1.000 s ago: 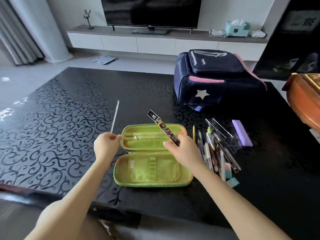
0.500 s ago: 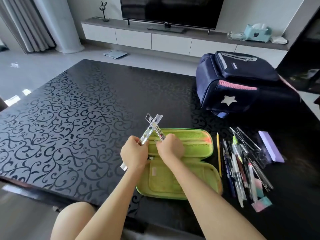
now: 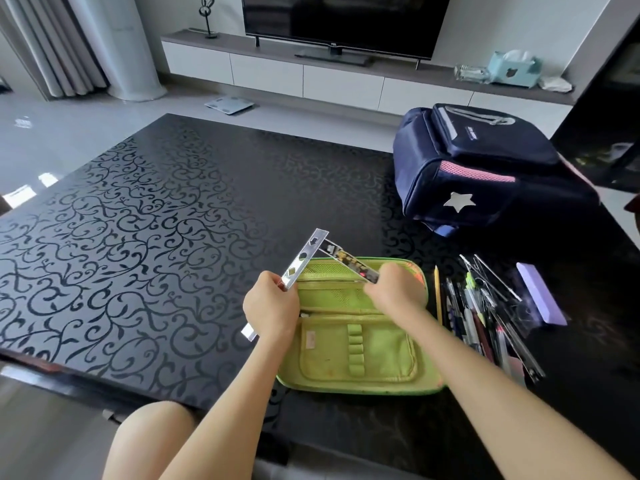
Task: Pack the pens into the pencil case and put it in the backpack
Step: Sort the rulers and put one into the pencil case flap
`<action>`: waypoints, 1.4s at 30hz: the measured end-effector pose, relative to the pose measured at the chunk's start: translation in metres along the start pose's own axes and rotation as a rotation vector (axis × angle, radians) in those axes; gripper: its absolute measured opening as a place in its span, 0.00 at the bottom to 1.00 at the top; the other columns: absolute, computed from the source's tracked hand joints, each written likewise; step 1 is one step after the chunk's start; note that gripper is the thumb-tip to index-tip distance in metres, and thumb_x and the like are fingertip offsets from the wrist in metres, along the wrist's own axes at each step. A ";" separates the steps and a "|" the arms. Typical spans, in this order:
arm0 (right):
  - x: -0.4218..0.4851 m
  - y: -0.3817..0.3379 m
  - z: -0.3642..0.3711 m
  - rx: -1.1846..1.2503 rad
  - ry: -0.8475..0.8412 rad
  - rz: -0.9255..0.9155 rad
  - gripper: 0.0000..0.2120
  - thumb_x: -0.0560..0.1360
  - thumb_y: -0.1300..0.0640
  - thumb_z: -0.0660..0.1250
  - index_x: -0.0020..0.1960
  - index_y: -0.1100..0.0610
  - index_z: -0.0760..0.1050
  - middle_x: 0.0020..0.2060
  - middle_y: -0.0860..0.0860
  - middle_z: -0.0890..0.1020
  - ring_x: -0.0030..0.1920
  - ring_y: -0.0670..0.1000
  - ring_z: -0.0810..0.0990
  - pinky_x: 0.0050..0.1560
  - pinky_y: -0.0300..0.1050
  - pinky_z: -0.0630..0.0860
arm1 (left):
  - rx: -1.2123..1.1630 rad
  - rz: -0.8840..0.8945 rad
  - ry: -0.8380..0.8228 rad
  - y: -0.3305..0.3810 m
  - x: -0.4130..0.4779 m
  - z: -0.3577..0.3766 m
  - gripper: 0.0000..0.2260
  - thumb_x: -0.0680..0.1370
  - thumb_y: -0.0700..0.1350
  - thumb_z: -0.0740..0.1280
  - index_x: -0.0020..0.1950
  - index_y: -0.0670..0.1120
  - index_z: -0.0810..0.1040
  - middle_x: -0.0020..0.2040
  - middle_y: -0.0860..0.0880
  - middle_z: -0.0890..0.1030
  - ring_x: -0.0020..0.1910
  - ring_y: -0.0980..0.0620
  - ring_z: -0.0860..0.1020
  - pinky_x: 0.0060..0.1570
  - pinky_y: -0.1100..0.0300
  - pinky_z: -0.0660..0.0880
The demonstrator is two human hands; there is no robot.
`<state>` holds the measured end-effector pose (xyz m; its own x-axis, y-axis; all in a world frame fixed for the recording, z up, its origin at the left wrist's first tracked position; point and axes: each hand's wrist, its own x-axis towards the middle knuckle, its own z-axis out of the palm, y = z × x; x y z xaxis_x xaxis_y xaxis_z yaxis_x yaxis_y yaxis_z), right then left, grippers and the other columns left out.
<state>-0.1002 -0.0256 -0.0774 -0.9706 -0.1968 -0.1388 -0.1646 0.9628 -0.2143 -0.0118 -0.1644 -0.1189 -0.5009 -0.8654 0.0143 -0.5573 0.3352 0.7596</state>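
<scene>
Progress looks slight: the open lime-green fabric pencil case (image 3: 360, 351) lies near the front edge of the glossy black scroll-patterned table (image 3: 156, 237) with no pens visible in it, and the heap of loose pens (image 3: 474, 320) lies just right of it. The left hand (image 3: 272, 308) grips a clear plastic ruler (image 3: 304, 258); the right hand (image 3: 394, 292) pinches a dark printed ruler (image 3: 349, 260), their tips meeting above the case's far rim. The navy star-patched backpack (image 3: 485, 168) sits well beyond, seemingly zipped, and wide tabletop stretches leftward
</scene>
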 end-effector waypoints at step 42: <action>0.027 0.035 -0.025 -0.115 -0.081 -0.492 0.09 0.76 0.52 0.65 0.52 0.47 0.82 0.49 0.48 0.80 0.54 0.53 0.71 0.55 0.48 0.65 | 0.562 1.236 -0.083 0.026 -0.011 0.013 0.09 0.64 0.31 0.71 0.35 0.42 0.74 0.32 0.47 0.75 0.31 0.46 0.72 0.30 0.55 0.71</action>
<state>-0.1363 0.0077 -0.0646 -0.7571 -0.6415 -0.1236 -0.6216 0.7655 -0.1661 -0.0295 -0.1414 -0.1080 -0.8926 0.1263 0.4328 0.0984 0.9914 -0.0865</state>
